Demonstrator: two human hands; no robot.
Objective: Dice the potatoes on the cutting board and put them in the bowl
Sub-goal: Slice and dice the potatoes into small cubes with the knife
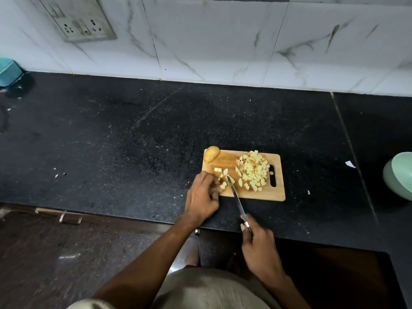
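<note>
Pale yellow potato dice [254, 171] heaped on right half of wooden cutting board [276, 195], near tabletop [133, 134] front edge. Unpeeled potato piece [211, 154] at board's far-left corner. Left hand [201, 197], fingers curled, touches few loose dice at near-left corner. Right hand [258, 244] fingers wrapped round knife [236, 195] handle, blade tip among loose dice. Green bowl [399, 175] at tabletop right edge. No readable writing.

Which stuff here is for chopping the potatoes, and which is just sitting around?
For the job: board, knife, diced pile, uncut potato, bowl, left hand, right hand.
Just lying about: teal box, wall socket, paper scrap.
</note>
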